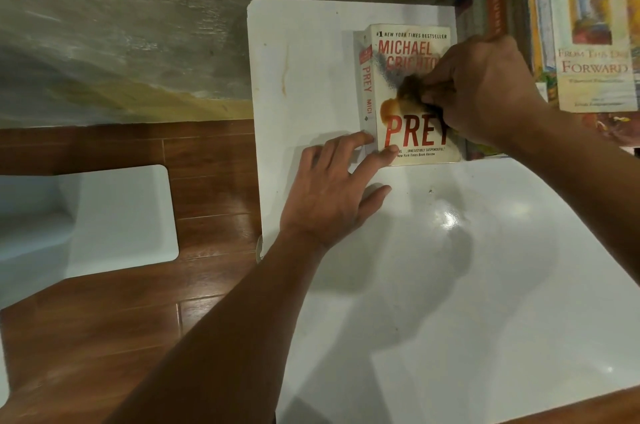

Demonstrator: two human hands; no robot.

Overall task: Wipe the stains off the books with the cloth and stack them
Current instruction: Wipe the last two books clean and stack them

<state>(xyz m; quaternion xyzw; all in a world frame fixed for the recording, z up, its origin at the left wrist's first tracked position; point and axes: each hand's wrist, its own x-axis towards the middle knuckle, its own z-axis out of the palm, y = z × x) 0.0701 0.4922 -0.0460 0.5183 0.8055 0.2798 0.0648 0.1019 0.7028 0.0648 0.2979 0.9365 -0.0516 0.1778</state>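
Paperback "Prey" (412, 94) lies flat, cover up, on white table (450, 267), upper centre-right of frame. Orange stain (389, 110) on cover at mid-left. My right hand (485, 91) pinches small brown cloth (412, 89) between curled fingers, cloth pressed on cover just above stain. My left hand (332, 188) lies spread, fingertips on book's lower-left corner and spine edge. Stack of books (568, 42) at upper right, touching paperback's right side. White stool (121, 219) at left over wood floor (104, 337).
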